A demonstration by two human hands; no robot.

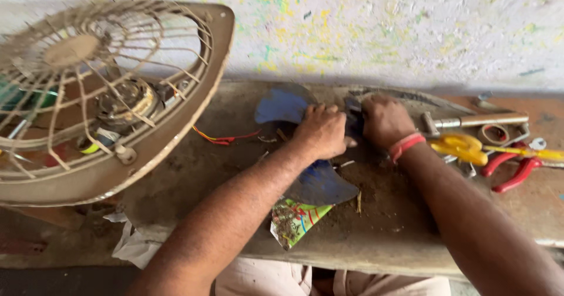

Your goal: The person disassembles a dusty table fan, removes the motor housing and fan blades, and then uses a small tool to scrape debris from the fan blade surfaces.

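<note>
There is only one view, from the person's head. It looks steeply down and forward, close over the dusty surface (194, 172), toward the paint-speckled wall (382, 26) behind it.

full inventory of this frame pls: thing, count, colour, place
fan blade: 1, blue, bench centre, under both hands
fan housing with grille: 1, beige, dusty, left, tilted
wires: 1 bunch, red and yellow, beside housing
wrapper scrap: 1, multicolour, bench front edge
hammer: 1, metal head, wooden handle, right
screwdriver: 1, yellow handle, right
pliers: 1, red grips, right
tape roll: 1, tan, right
left hand: on blade hub
right hand: on hub, red wristband
</note>
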